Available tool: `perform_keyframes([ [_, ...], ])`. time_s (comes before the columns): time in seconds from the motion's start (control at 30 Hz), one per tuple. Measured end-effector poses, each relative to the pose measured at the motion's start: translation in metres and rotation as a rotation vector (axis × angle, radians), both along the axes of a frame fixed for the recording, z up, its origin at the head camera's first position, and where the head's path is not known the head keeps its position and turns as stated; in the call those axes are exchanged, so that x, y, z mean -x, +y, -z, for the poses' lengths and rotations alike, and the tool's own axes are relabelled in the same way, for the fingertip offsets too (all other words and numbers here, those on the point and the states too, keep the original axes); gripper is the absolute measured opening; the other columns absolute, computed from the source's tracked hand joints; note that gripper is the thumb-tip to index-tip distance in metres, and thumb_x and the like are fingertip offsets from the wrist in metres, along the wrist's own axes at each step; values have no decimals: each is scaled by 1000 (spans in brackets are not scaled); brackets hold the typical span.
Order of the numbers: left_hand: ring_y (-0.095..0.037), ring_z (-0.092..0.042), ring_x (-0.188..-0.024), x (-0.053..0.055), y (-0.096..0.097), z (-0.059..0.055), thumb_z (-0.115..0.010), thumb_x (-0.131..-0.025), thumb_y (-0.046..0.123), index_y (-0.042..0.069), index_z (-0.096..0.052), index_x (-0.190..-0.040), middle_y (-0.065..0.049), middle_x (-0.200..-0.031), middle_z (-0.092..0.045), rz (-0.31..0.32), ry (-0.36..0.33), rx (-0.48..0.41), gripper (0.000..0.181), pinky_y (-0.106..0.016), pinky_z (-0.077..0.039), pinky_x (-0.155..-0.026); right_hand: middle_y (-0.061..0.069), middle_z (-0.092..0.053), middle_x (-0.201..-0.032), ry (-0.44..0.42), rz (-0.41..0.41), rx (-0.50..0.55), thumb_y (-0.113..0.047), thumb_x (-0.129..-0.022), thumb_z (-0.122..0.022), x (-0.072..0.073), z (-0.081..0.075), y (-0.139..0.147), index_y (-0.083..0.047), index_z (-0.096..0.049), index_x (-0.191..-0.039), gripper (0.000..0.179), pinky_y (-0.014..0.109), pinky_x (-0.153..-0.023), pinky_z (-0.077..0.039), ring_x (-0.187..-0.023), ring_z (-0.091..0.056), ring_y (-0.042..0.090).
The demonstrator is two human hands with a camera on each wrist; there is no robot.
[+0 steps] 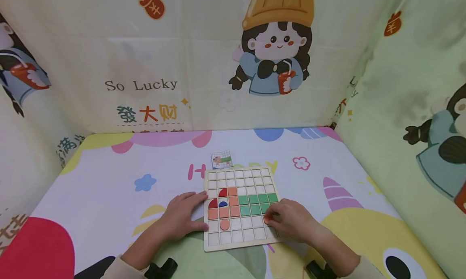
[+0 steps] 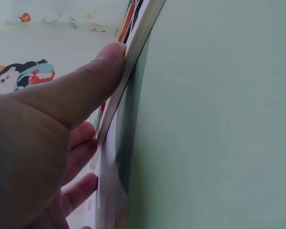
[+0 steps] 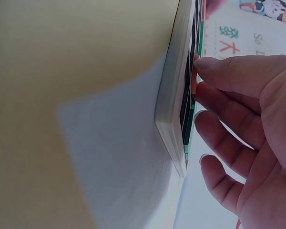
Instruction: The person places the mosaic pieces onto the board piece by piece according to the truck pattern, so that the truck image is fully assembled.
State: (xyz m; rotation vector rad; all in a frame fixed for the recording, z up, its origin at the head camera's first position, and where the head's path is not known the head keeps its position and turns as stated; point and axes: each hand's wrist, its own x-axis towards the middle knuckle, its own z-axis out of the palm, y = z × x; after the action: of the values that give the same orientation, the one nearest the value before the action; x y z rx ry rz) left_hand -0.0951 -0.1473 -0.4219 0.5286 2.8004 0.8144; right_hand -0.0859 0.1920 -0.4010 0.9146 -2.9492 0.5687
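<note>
A square wooden grid board (image 1: 233, 246) lies on the patterned tablecloth. My left hand (image 1: 183, 214) rests along its left edge with fingers spread; in the left wrist view, the thumb (image 2: 93, 78) presses the board's side. Near the lower right cells, my right hand (image 1: 291, 220) pinches a small orange piece (image 3: 194, 81) between thumb and index finger. Whether that piece sits in a cell cannot be told. Green squares (image 1: 253, 199) fill two rows at right, partly behind the hand. Orange squares (image 1: 233, 201), red quarter-round pieces (image 1: 223, 192), a blue half-round piece (image 1: 223, 204) and an orange disc (image 1: 225, 224) lie at left.
Behind the board's upper left corner lies a small picture card (image 1: 221, 159) showing a coloured grid figure. Printed cloth walls (image 1: 204, 68) stand at the back and both sides. The tablecloth (image 1: 109, 182) carries printed shapes and letters.
</note>
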Motion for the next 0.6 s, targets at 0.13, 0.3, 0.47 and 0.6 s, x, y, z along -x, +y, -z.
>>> perform_keyframes([
  [0.13,-36,-39,-136,0,-1,1,-86,-73,48,13,-53,-146,-6,-144,-54,0,3,-2,88,-62,-29,-109,-19,-65,-80,18,-6,-10,-20,-86,-79,-1,-1,-1,-22,-73,-85,6,29,-68,-50,-75,-54,4],
  [0.3,-37,-39,-136,0,-1,2,-86,-73,49,13,-53,-146,-6,-144,-54,5,9,-4,88,-61,-29,-109,-19,-63,-81,2,-3,-3,-21,-87,-79,-4,-3,1,-23,-72,-87,7,30,-69,-50,-76,-53,4],
  [0.47,-36,-38,-137,-1,-1,2,-86,-73,49,14,-53,-146,-5,-145,-53,-4,15,-3,87,-61,-27,-110,-20,-64,-84,-36,20,31,-24,-89,-78,-6,-5,3,-24,-73,-90,5,31,-71,-50,-78,-54,5],
  [0.6,-36,-38,-137,-1,-1,3,-86,-73,50,15,-54,-145,-4,-145,-53,-8,14,-3,87,-62,-27,-110,-17,-66,-87,-43,33,43,-28,-90,-77,-6,-7,5,-23,-74,-92,6,32,-72,-51,-80,-55,6],
])
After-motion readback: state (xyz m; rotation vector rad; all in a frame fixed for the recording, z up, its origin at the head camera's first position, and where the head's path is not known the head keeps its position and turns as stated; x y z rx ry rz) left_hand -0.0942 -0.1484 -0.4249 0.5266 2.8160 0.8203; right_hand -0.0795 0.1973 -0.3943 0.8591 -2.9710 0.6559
